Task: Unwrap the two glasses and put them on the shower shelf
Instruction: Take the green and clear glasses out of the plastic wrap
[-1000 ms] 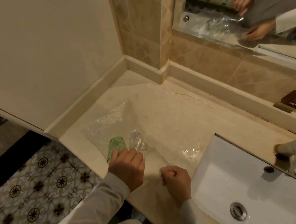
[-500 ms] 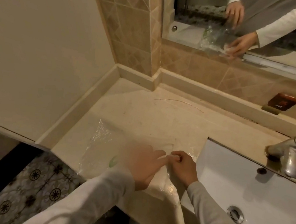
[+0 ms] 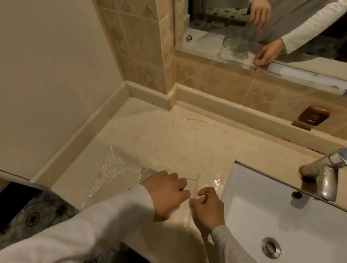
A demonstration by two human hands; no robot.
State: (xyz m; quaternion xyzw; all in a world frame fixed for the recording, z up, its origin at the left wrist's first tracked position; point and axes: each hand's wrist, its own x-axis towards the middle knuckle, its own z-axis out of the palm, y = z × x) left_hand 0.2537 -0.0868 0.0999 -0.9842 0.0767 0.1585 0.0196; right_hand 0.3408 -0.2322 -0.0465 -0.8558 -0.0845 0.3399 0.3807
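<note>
A sheet of clear bubble wrap (image 3: 111, 167) lies on the beige counter (image 3: 167, 139), left of the sink. My left hand (image 3: 165, 194) is over the middle of the wrap with its fingers curled into the plastic. The mirror shows that hand lifting a fold of the wrap. My right hand (image 3: 208, 210) pinches the wrap's edge close to the left hand, near the sink's corner. The two glasses are hidden under my left hand and sleeve. A faint green tint shows inside the wrap in the mirror reflection (image 3: 233, 43).
A white sink (image 3: 267, 205) with a metal drain (image 3: 271, 247) fills the right side, and a chrome tap (image 3: 331, 173) stands behind it. The mirror (image 3: 307, 27) and tiled wall rise at the back. Patterned floor tiles (image 3: 30, 219) lie below the counter's left edge.
My left hand left the green glass and moved right to meet my right hand on the wrap. The green glass has gone out of sight under my arm.
</note>
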